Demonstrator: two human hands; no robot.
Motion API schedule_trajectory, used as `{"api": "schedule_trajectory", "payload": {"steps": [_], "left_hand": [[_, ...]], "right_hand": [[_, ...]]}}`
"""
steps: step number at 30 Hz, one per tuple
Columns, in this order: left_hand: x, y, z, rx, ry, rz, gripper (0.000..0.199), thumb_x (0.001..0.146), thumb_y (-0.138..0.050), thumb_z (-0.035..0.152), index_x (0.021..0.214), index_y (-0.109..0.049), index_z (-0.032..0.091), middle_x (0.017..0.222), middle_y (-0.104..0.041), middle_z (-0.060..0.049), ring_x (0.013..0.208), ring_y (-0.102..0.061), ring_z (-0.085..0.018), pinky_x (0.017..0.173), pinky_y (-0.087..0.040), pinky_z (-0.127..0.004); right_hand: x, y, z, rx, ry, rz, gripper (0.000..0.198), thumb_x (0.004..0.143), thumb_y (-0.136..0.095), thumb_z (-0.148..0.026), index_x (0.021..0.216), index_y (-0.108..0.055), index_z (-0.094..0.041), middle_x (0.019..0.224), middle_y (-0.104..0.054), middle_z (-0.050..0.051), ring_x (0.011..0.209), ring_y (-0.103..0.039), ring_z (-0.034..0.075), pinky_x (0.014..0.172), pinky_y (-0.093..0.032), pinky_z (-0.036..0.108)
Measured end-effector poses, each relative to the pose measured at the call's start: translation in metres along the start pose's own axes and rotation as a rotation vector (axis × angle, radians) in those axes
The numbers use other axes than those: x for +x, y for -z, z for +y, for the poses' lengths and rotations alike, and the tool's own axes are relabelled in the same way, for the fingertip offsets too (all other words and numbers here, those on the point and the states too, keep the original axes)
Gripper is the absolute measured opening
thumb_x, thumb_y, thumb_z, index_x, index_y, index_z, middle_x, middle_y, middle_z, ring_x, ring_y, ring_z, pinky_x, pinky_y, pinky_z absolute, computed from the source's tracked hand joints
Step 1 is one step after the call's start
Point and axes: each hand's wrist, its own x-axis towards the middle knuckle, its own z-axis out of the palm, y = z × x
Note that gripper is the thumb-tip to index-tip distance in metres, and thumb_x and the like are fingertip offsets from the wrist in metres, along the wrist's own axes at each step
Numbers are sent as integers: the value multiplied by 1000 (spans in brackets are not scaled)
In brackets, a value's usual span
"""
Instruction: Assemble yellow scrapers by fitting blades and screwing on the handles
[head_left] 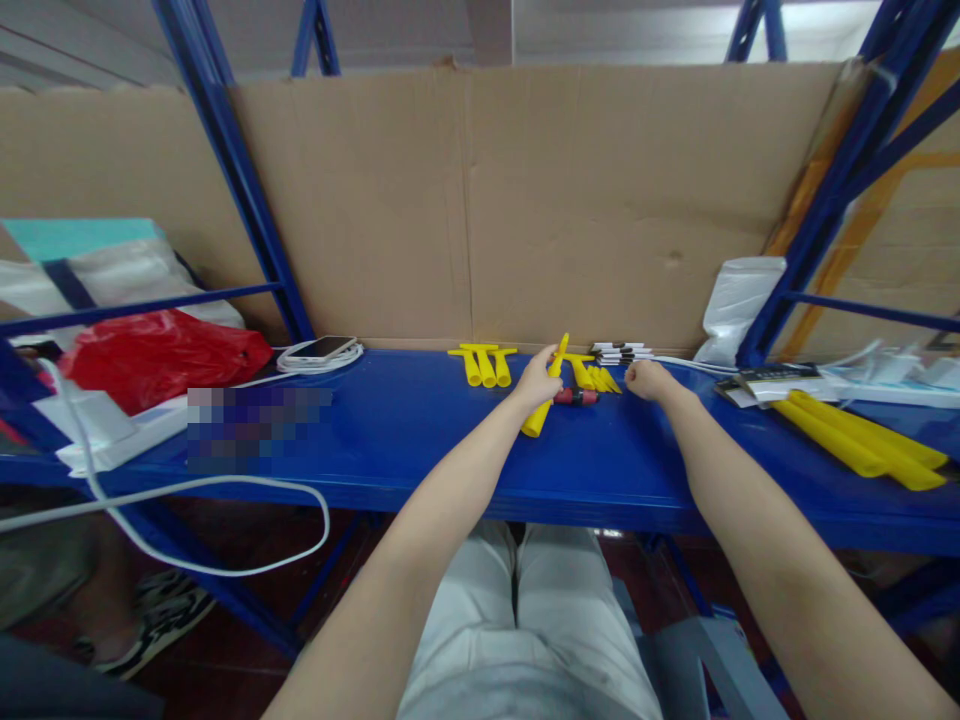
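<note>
My left hand (pixel 540 380) is wrapped round a yellow T-shaped plastic tube (pixel 535 421), its wide end pointing down toward me. My right hand (pixel 648 380) is closed in a fist just above the blue tabletop; what it holds, if anything, is hidden. Between the hands are another yellow T-shaped tube (pixel 582 374), several small pointed yellow pieces (pixel 603 379) and a dark red and black cylinder (pixel 577 397). Behind them lies a stack of small black-and-white pieces (pixel 621 352). Left of my left hand, three yellow T-shaped tubes (pixel 487 372) stand side by side.
A cardboard wall (pixel 570 200) closes the back of the blue table (pixel 420 440). To the left are a phone (pixel 324 347) on a coiled white cable, a red bag (pixel 169 355) and a power strip (pixel 135 440). Long yellow tubes (pixel 847 440) lie far right.
</note>
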Motion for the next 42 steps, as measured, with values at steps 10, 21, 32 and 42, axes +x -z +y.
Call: {"api": "schedule_trajectory", "payload": {"steps": [10,21,32,42], "left_hand": [[-9,2,14,-207,167,-217,76,67,-50,-3,135,-36,28,132,-47,-11,59,-60,-7,48,-48,-21],[-12,3,15,-320,138,-317,72,68,-51,-2,133,-39,27,126,-52,-10,54,-57,-4,43,-42,-16],[-10,6,15,-485,156,-407,73,67,-50,-4,133,-39,25,116,-56,-10,53,-57,-6,41,-40,-18],[-10,8,18,-571,168,-422,70,66,-53,-3,130,-40,22,106,-60,-8,52,-57,-8,41,-39,-19]], "right_hand": [[-8,16,-34,913,198,259,9,72,-58,-16,79,-53,-15,83,-65,5,76,-61,13,73,-48,26],[-17,21,-50,1130,302,236,17,65,-64,-16,70,-48,-18,70,-60,0,66,-57,10,75,-48,29],[-11,18,-50,1251,407,236,24,59,-72,-25,70,-51,-20,69,-59,0,64,-55,12,73,-49,32],[-13,19,-51,1218,417,291,23,61,-70,-26,72,-51,-20,69,-57,-1,63,-53,11,69,-48,30]]}}
